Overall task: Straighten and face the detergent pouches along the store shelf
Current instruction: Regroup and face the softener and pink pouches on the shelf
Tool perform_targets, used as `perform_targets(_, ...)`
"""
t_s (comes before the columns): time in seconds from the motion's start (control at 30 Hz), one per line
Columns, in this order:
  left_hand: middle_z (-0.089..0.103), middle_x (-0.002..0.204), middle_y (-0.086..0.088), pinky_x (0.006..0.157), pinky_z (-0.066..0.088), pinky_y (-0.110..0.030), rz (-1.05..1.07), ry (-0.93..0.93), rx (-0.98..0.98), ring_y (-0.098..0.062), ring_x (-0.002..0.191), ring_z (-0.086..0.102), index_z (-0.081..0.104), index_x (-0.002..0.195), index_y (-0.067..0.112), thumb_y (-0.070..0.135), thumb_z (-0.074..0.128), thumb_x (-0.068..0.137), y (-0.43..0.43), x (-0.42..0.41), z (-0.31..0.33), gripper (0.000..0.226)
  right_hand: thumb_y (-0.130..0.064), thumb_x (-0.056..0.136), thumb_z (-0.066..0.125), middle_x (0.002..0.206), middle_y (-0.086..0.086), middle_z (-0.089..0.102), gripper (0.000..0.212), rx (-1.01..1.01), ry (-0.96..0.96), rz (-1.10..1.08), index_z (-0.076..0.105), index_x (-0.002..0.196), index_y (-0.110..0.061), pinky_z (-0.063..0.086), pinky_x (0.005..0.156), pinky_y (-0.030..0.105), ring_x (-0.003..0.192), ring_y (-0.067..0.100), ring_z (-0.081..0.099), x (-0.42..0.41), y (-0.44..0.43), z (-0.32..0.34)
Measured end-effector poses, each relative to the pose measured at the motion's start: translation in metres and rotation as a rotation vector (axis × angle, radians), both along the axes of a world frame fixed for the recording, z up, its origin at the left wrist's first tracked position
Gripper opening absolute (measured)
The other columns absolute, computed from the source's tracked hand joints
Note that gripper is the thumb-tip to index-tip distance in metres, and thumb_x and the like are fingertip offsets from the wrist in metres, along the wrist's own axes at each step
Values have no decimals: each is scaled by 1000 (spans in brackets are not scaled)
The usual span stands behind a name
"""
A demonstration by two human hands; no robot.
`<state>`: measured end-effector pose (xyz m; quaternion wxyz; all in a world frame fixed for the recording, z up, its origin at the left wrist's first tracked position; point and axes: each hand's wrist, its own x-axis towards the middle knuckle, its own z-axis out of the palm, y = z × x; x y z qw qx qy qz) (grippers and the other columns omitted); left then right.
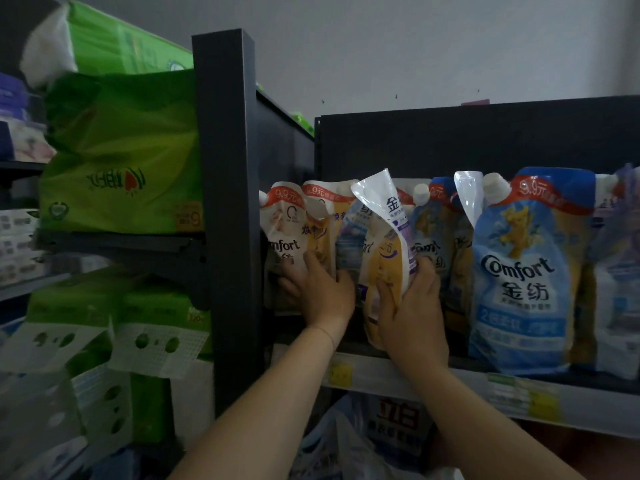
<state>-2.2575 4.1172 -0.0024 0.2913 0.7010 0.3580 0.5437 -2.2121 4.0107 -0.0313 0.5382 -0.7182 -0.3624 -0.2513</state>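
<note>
While the left hand point(315, 289) pressed open-fingered on the white pouch point(287, 233) beside the shelf post point(228, 202), the right hand point(412, 303) gripped the twisted pouch point(381, 247) farther from it.

At right, the blue pouch point(519, 271) reads "Comfort" above "金纺", with "9.9元" on the red band across its top. The white pouch point(284, 237) left of centre shows "omfort" and a "9.9元" band too. The twisted pouch point(382, 251) at centre shows "金". At bottom centre, a bag point(398, 417) reads "立白". Print on the green packs point(117, 168) at left is unreadable.
</note>
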Motion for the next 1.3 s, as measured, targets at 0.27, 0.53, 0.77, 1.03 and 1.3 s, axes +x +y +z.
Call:
perform_targets(0.27, 61, 101, 12, 74, 40, -7, -703, -141, -210, 3, 92, 55, 56, 111, 18, 43, 46, 98, -31, -13, 14, 31, -47, 96, 46, 143, 4, 38, 58, -36, 48, 184, 18, 144, -29, 48, 94, 45, 121, 23, 49, -2, -9, 7)
perform_targets(0.53, 54, 128, 0, 79, 50, -15, -869, -257, -259, -8, 111, 57, 34, 136, 19, 59, 68, 71, -22, -38, -2, 84, -43, 96, 49, 136, 2, 46, 56, -98, -46, 342, 24, 145, -28, 52, 88, 45, 116, 18, 53, -10, -19, 12)
perform_targets(0.77, 59, 128, -9, 98, 49, -42, -802, -428, -362, -25, 116, 59, 38, 141, 20, 64, 69, 65, -19, -42, 2, 93, -34, 98, 51, 143, -5, 44, 55, -129, -149, 420, 27, 147, -28, 46, 100, 42, 126, 16, 46, -25, -12, 33)
perform_targets(1.03, 65, 115, -4, 78, 51, -22, -430, -679, -288, -16, 102, 64, 55, 129, 12, 60, 52, 82, -20, -40, -13, 67, -20, 93, 45, 123, 4, 62, 37, -167, -176, 628, 60, 125, -7, 49, 91, 36, 109, 18, 59, -23, 10, 52)
perform_targets(1.3, 61, 108, 10, 85, 44, -27, -335, -658, -289, -5, 94, 60, 53, 116, 35, 74, 50, 69, -16, -28, -20, 61, -8, 96, 49, 109, 11, 62, 21, -455, -298, 302, 66, 106, -2, 40, 82, 27, 105, 28, 56, 29, 49, 82)
